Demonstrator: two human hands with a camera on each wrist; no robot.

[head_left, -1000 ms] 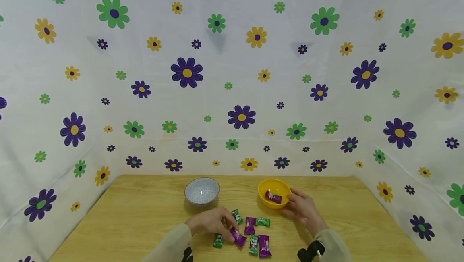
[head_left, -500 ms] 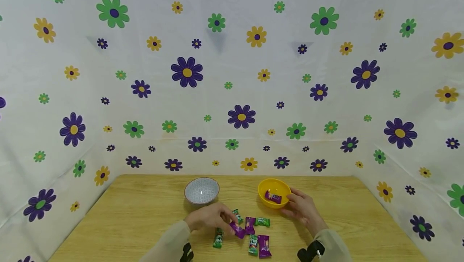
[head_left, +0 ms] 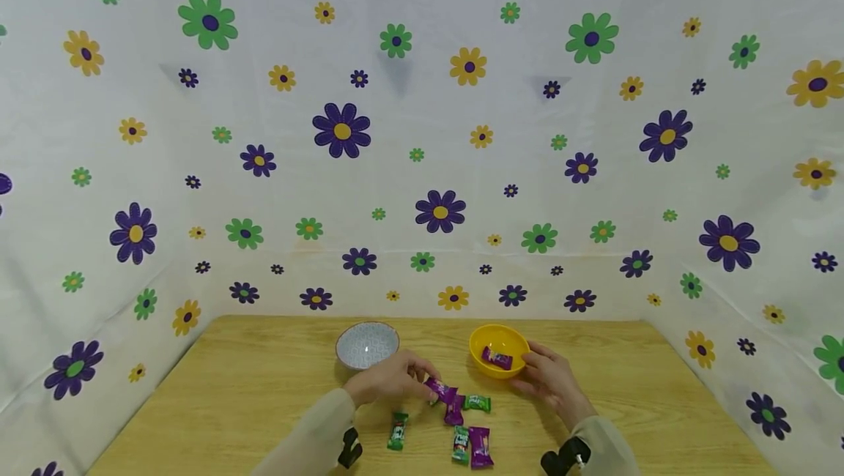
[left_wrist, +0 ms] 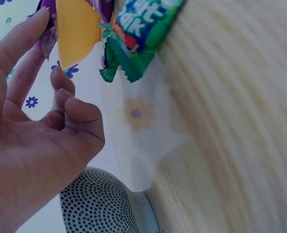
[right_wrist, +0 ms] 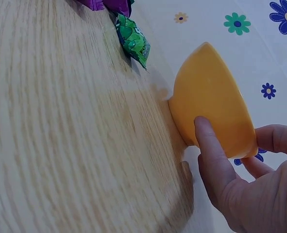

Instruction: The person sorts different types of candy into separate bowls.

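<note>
My left hand (head_left: pixel 390 381) pinches a purple-wrapped candy (head_left: pixel 445 390) between thumb and fingertips, just above the other candies. In the left wrist view that candy (left_wrist: pixel 49 30) shows at the fingertips, with the remaining fingers loosely curled. My right hand (head_left: pixel 555 382) grips the right side of a yellow bowl (head_left: pixel 502 337), thumb on its outer wall and fingers by the rim. One purple candy (head_left: pixel 497 358) lies inside this bowl. Below the held candy are another purple candy (head_left: pixel 453 411) and a green candy (head_left: pixel 478 403); one more green candy is mostly hidden behind the left hand.
A grey patterned bowl (head_left: pixel 366 345) stands at the back left, close to the left hand. Nearer the front lie a green candy (head_left: pixel 398 432), another green candy (head_left: pixel 460 444) and a purple candy (head_left: pixel 480 448). Flower-printed cloth (head_left: pixel 422 168) encloses the wooden table (head_left: pixel 217 403).
The left hand has lifted the purple candy and carried it forward and slightly right, away from the green candy at front left. My right hand stays on the yellow bowl.
</note>
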